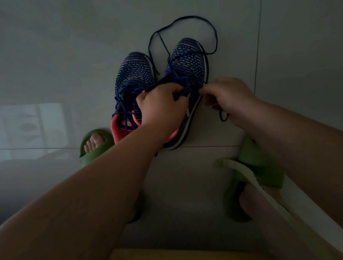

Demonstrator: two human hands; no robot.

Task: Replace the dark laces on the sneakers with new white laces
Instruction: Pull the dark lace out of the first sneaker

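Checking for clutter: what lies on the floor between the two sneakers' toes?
In the head view, dark lace runs between left sneaker and right sneaker; otherwise bare tile.

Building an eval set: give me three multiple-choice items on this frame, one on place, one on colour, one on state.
1. Where does the loose dark lace loop?
A. past the sneaker toes
B. under the slippers
C. on the person's lap

2. Colour of the slippers?
A. red
B. green
C. white

3. The left sneaker is:
A. bare of laces
B. white-laced
C. dark-laced

Key: 1 A, the loop lies on the floor beyond the toes; 2 B, both slippers are green; 3 C, dark lace crosses its eyelets.
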